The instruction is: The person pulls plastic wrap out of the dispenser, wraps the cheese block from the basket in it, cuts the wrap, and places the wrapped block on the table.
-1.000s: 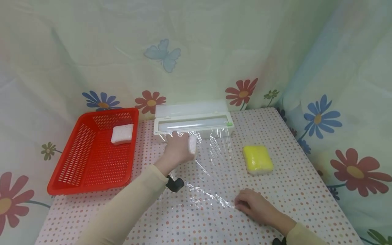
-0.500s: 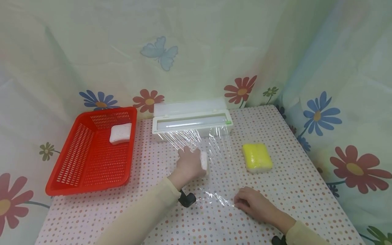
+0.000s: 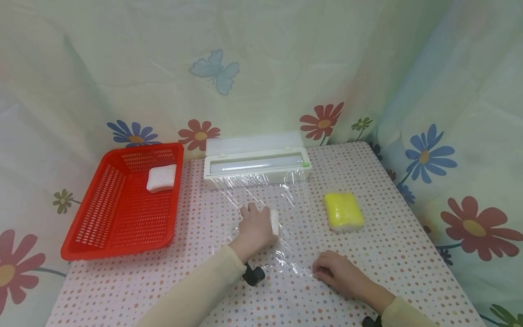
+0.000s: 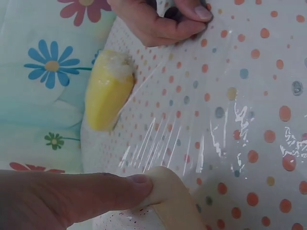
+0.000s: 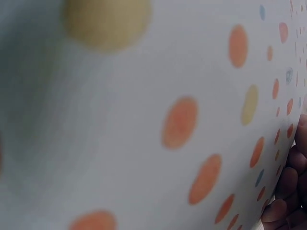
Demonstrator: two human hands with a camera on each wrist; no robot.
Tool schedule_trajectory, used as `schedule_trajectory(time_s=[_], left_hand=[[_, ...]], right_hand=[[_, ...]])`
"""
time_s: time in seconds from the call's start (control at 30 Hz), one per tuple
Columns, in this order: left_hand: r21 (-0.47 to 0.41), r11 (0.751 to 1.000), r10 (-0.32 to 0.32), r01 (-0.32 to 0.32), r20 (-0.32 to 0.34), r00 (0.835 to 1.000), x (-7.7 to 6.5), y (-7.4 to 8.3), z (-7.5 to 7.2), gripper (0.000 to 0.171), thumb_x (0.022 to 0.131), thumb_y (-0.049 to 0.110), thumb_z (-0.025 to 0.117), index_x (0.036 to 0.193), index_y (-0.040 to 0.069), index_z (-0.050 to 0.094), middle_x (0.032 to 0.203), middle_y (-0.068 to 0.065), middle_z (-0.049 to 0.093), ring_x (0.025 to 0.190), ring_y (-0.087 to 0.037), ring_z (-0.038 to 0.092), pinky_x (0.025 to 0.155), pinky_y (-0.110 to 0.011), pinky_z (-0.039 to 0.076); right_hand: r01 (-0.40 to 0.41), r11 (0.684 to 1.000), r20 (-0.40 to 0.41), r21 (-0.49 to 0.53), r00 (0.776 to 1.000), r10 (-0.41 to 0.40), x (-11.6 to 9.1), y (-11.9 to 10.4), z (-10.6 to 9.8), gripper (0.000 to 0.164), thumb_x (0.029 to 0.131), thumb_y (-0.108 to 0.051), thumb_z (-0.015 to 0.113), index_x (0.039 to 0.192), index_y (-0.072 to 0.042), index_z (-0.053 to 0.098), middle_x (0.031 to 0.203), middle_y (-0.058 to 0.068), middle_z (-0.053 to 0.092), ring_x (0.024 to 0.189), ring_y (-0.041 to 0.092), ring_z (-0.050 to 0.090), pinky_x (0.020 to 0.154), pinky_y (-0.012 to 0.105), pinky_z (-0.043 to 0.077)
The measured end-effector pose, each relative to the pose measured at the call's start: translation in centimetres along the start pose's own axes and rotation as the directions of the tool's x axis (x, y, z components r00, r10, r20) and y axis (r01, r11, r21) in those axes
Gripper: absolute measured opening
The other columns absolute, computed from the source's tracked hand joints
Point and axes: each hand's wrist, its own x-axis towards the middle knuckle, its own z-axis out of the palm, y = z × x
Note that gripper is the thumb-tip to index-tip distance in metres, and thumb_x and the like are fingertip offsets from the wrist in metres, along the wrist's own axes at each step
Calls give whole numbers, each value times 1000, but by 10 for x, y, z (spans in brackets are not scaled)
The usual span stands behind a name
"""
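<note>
My left hand (image 3: 255,229) grips a white speckled sponge (image 3: 274,222) over a sheet of plastic wrap (image 3: 292,236) in the middle of the table. In the left wrist view the thumb (image 4: 103,194) presses on the edge of the sponge (image 4: 165,191), close over the film. The wrap runs toward me from a white dispenser box (image 3: 257,177) whose lid stands up. My right hand (image 3: 337,274) pinches the near right corner of the film between thumb and fingers, low at the tabletop. In the right wrist view only some fingers (image 5: 288,191) show at the right edge.
A yellow and white sponge (image 3: 343,211), shiny with film, lies to the right. On the left stands a red plastic basket (image 3: 175,213) with another white sponge (image 3: 161,178) inside. A flowered curtain (image 3: 261,68) hangs behind the dotted tablecloth (image 3: 286,304).
My left hand has carried the white sponge from the front of the dispenser toward me and to the right, over the film. My right hand has stayed at the corner of the wrap.
</note>
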Motion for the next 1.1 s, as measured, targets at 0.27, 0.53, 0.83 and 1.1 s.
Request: schedule_trajectory(time_s=[0.27, 0.53, 0.83, 1.1], left_hand=[[14, 1000, 7, -7, -7, 1000, 4, -2, 9, 72, 74, 38, 88, 131, 4, 59, 127, -28, 50, 114, -40, 49, 70, -42, 62], [38, 998, 52, -50, -47, 998, 11, -10, 26, 84, 75, 50, 87, 137, 5, 54, 134, -31, 48, 121, -45, 49, 83, -48, 61], [138, 988, 75, -66, -63, 995, 11, -23, 33, 107, 74, 73, 75, 159, 20, 36, 143, -25, 48, 131, -44, 47, 100, -51, 53], [4, 974, 223, -225, -157, 962, -4, -60, 22, 92, 79, 63, 77, 151, 13, 48, 140, -20, 56, 121, -36, 56, 94, -49, 55]], right_hand=[[-47, 999, 20, -21, 999, 47, 1, -4, -2, 4, 93, -30, 72, 93, -25, 71, 88, -22, 61, 82, -7, 53, 73, 21, 54], [-69, 996, 34, -53, 997, 70, 4, -6, -2, 5, 92, -24, 72, 95, -28, 71, 88, -23, 61, 83, -6, 55, 75, 22, 55], [-55, 996, 6, -74, 998, 55, 4, -8, -2, 10, 93, -21, 72, 95, -31, 70, 90, -23, 62, 84, -7, 55, 76, 23, 56], [-58, 995, 15, -80, 998, 59, 4, -9, -3, 9, 93, -22, 72, 96, -30, 70, 90, -22, 61, 83, -7, 55, 75, 22, 56]])
